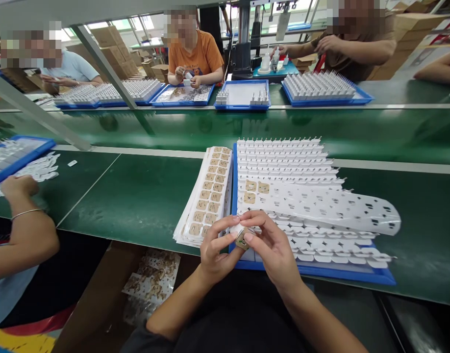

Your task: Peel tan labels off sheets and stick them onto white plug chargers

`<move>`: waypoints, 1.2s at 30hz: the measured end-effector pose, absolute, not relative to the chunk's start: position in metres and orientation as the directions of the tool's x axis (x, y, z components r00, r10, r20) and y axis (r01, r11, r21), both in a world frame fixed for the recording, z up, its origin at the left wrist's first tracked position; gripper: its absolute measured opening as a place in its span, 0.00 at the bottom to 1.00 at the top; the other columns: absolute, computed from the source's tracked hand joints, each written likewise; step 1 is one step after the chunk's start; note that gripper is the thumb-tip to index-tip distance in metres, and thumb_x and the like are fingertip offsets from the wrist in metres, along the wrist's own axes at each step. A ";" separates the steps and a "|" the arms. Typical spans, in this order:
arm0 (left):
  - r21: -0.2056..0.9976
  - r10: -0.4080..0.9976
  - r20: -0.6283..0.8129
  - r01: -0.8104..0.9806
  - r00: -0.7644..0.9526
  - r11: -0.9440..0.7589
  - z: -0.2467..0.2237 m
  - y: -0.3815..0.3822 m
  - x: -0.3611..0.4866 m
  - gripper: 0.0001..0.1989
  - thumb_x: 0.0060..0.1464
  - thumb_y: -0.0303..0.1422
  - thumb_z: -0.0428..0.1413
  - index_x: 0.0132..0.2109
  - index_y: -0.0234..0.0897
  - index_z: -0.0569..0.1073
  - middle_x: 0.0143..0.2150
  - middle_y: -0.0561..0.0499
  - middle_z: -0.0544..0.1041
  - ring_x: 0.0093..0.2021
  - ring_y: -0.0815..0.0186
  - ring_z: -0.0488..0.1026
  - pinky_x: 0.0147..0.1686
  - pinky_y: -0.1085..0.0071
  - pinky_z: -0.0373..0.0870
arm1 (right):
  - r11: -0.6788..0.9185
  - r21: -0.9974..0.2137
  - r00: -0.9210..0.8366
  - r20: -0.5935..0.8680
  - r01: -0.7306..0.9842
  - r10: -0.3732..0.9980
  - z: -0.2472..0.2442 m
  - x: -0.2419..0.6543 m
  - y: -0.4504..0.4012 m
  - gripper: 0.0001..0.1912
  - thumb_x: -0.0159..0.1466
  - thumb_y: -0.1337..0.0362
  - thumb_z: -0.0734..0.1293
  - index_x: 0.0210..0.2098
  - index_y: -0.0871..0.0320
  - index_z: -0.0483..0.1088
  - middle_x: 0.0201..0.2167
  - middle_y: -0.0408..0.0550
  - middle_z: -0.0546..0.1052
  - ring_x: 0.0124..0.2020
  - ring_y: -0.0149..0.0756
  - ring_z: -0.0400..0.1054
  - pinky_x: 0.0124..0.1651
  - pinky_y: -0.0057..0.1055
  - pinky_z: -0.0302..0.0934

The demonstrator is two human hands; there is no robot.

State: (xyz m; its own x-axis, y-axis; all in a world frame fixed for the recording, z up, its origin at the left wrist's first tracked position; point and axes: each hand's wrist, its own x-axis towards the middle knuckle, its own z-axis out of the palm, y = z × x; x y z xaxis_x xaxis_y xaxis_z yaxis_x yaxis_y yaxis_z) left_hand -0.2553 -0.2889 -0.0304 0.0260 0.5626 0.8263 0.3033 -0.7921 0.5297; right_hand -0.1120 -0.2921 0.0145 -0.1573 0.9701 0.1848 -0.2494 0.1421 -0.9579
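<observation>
My left hand [218,251] and my right hand [275,244] meet in front of me, both closed around a small white plastic piece [242,239] with a brown sticker on one face. My right thumb presses against the sticker side; the fingers hide much of the piece. Just beyond my hands, a mostly peeled sticker sheet [320,203] with a few brown stickers left at one end lies across rows of white parts [280,159]. These fill a blue tray [342,274]. Left of the tray lies a stack of brown sticker sheets [210,191].
A co-worker's arm [24,225] reaches in at the left, near a blue tray [22,152] and white scraps [41,169]. Across the green conveyor [173,127], people sit behind more trays [243,105]. Below the bench edge, a cardboard box [96,289] holds used sheets.
</observation>
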 end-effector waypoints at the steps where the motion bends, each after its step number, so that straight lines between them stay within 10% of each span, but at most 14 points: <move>1: 0.510 0.548 0.835 0.323 0.035 -0.797 -0.030 -0.289 -0.255 0.24 0.55 0.22 0.62 0.55 0.45 0.66 0.54 0.45 0.75 0.54 0.59 0.76 0.49 0.55 0.80 | 0.143 -0.959 -0.154 0.184 -0.245 0.971 0.015 -0.112 -0.292 0.04 0.65 0.65 0.68 0.39 0.50 0.75 0.44 0.48 0.72 0.49 0.40 0.69 0.43 0.31 0.68; 21: 0.550 0.578 0.816 0.279 0.023 -0.787 -0.034 -0.291 -0.261 0.27 0.53 0.21 0.62 0.56 0.45 0.66 0.55 0.45 0.75 0.55 0.59 0.76 0.51 0.55 0.79 | 0.138 -0.974 -0.286 0.186 -0.180 0.940 0.018 -0.100 -0.286 0.11 0.67 0.67 0.65 0.43 0.48 0.77 0.48 0.47 0.76 0.53 0.41 0.70 0.52 0.35 0.66; 26: 0.571 0.602 0.798 0.270 0.039 -0.775 -0.036 -0.294 -0.264 0.28 0.51 0.21 0.63 0.57 0.44 0.66 0.54 0.44 0.75 0.54 0.58 0.76 0.50 0.58 0.79 | 0.380 -0.910 -0.287 0.324 0.166 0.901 0.033 -0.093 -0.281 0.07 0.68 0.66 0.67 0.44 0.50 0.74 0.43 0.47 0.78 0.52 0.42 0.70 0.57 0.40 0.63; 30: 0.621 0.649 0.760 0.265 0.024 -0.737 -0.035 -0.298 -0.267 0.27 0.52 0.23 0.64 0.56 0.43 0.67 0.53 0.44 0.77 0.53 0.58 0.77 0.50 0.59 0.78 | 0.685 -0.639 -0.321 0.605 0.350 0.728 0.036 -0.101 -0.280 0.08 0.67 0.73 0.66 0.41 0.53 0.71 0.41 0.50 0.76 0.45 0.42 0.70 0.49 0.40 0.66; 33: 0.735 0.750 0.661 0.233 -0.037 -0.637 -0.038 -0.298 -0.279 0.24 0.54 0.25 0.63 0.56 0.43 0.67 0.53 0.43 0.77 0.54 0.57 0.76 0.54 0.57 0.74 | 0.817 -0.478 -0.373 0.730 0.322 0.574 0.033 -0.114 -0.286 0.10 0.65 0.76 0.65 0.43 0.56 0.70 0.40 0.51 0.75 0.42 0.41 0.69 0.46 0.38 0.66; 36: 0.850 0.825 0.512 0.276 -0.239 -0.448 -0.042 -0.294 -0.310 0.20 0.53 0.29 0.65 0.52 0.41 0.70 0.52 0.44 0.77 0.53 0.57 0.76 0.54 0.58 0.73 | 0.760 -0.629 -0.390 0.667 0.163 0.635 0.021 -0.138 -0.299 0.08 0.67 0.74 0.63 0.43 0.55 0.68 0.36 0.48 0.75 0.37 0.37 0.70 0.41 0.33 0.66</move>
State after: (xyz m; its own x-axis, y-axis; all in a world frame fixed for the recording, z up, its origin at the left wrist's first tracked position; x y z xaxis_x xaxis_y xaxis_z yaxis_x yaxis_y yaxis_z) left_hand -0.3104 -0.2941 -0.0424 -0.2386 0.8252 0.5120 0.2756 -0.4480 0.8505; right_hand -0.1375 -0.2988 0.0214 -0.3905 0.6349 0.6667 0.1626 0.7604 -0.6288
